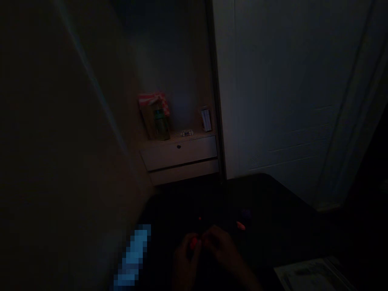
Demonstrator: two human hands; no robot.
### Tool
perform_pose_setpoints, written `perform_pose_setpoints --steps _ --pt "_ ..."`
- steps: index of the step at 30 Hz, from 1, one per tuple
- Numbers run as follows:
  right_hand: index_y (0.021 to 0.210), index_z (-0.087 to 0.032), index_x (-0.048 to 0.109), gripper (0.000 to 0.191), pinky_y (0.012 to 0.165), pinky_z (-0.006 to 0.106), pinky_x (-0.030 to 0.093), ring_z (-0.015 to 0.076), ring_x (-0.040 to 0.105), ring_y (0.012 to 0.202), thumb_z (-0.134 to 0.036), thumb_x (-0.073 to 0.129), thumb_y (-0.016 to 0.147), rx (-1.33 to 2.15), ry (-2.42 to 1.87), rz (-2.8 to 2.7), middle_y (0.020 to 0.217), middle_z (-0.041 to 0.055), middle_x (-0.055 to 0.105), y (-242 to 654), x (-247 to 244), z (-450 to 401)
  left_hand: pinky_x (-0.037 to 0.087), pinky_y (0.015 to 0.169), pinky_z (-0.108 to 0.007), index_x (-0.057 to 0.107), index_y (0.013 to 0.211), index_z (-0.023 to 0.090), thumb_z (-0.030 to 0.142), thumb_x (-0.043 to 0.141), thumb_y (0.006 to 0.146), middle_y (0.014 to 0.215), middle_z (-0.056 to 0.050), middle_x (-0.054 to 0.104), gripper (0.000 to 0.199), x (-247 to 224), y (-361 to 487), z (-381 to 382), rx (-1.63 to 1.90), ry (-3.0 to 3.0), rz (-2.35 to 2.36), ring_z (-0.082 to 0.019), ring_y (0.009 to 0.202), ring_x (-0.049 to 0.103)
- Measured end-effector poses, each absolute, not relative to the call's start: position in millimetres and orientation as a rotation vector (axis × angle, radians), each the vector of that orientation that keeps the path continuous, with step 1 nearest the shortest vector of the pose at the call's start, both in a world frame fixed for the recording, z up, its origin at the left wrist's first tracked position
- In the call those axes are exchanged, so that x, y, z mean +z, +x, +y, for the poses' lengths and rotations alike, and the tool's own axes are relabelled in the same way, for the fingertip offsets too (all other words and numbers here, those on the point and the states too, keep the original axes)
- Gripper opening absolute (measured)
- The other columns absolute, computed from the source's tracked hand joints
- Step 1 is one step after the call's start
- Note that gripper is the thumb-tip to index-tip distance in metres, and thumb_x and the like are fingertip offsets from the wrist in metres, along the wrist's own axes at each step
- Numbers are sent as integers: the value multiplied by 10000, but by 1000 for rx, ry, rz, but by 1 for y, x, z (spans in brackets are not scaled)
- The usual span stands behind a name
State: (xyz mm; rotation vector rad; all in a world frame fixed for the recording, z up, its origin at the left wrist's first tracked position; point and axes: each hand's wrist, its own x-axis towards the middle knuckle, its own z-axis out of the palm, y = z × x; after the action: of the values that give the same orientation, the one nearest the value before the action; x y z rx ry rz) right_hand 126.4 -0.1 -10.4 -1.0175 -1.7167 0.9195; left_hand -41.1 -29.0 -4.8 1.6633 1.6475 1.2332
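Note:
In the dim head view, my left hand (185, 255) is closed, thumb and fingers around a small bright red lump (194, 242) that looks soft, like modelling clay. Close beside it on the right, my right hand (223, 247) has its fingers bent together in a pinch. What those fingertips hold, if anything, is lost in the dark. A tiny red bit (199, 218) lies on the black tabletop (273, 202) beyond my hands. To the right are an orange-pink elongated piece (241, 225) and a dark purple lump (246, 213).
A flat printed book or sheet (312, 275) lies at the table's lower right. Behind the table, a shelf above white drawers (182, 155) holds a green bottle (162, 125), a red-and-white item (151, 99) and small books (206, 119). A pale door (287, 89) stands at right.

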Motion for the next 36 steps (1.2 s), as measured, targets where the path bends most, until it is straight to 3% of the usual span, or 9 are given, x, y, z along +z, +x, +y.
perform_pose_setpoints --steps 8,18,27,36 --pt "952 -205 742 138 771 283 491 204 690 852 -251 625 895 973 -1030 -1702 916 37 756 126 -8 -1 560 873 -353 737 1016 219 663 559 853 1006 -76 778 505 -6 -41 -29 1233 1681 1660 -250 955 722" --pt "1037 -249 751 298 930 331 490 244 698 1027 -376 484 997 997 -1029 -1692 1074 61 777 126 -7 -4 566 847 -343 739 998 217 687 576 833 978 -75 782 525 -4 -41 -30 1238 1670 1655 -248 922 722" --pt "1167 -208 688 412 757 285 492 185 663 801 -474 412 1016 1022 -994 -1625 857 33 715 125 -14 1 561 844 -343 731 1022 221 635 547 876 984 -68 779 477 -3 -42 -29 1216 1688 1630 -239 917 723" --pt "820 -191 696 405 674 256 422 173 631 736 -482 479 1001 993 -1084 -1692 778 15 702 123 -14 1 564 859 -360 742 1010 218 659 579 845 992 -76 783 499 -5 -41 -31 1249 1664 1661 -254 935 722"
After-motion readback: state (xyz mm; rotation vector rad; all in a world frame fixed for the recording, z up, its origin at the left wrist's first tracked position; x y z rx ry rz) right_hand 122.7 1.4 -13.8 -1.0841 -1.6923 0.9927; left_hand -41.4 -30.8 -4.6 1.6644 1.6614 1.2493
